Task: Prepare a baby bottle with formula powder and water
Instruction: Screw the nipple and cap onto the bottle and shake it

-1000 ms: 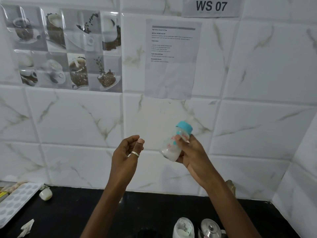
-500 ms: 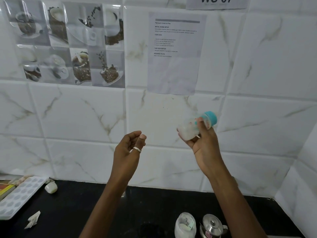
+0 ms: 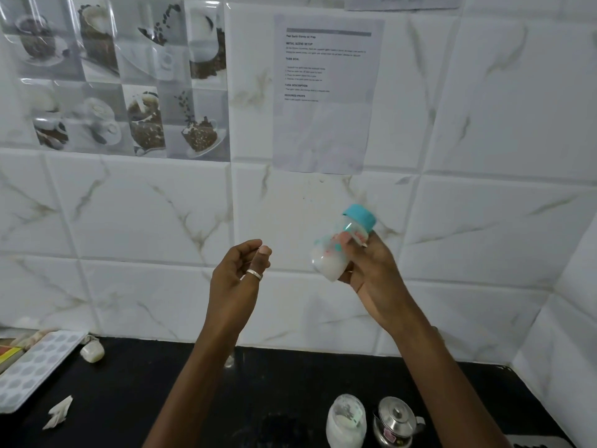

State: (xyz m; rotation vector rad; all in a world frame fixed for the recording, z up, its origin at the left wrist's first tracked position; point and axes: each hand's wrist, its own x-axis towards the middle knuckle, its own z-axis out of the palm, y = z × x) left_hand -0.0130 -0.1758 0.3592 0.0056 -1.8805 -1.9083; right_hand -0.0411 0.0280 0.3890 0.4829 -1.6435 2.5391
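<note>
Far left on the counter [image 3: 161, 399]: a white tray [image 3: 35, 367], a small white lump [image 3: 92, 351] just beside it, and a paper scrap [image 3: 58, 412] nearer the front edge. All are well apart from the action, so no hazard there.

The left hand [image 3: 237, 276] is raised over the counter w/ fingers loosely curled and thumb near the fingertips, holding nothing. Risk: it isn't backing up the bottle, so nothing would catch a slip.

The bottle [image 3: 336, 250] is up in front of the tiled wall and tilted, w/ its teal cap [image 3: 360, 218] up and to the right. Milky white liquid is pooled at the low end. The right hand [image 3: 371, 273] wraps it round the middle, thumb across the front, so this is prob. the mixing stage.

Main worries:
- Can't tell if the cap is screwed fully tight. If it isn't, a tilt or shake would leak or spray formula.
- It's a one-hand hold on smooth plastic. A hard swing could send it out of the fingers and down onto the counter.
- Powder may stay clumped if mixing stops too soon.

Btm right: a powder jar [image 3: 345, 421] and a steel kettle [image 3: 395, 421] stand just beside each other, near the right forearm. A dropped bottle or a lowered elbow could knock either over, which would spill powder or water.
</note>
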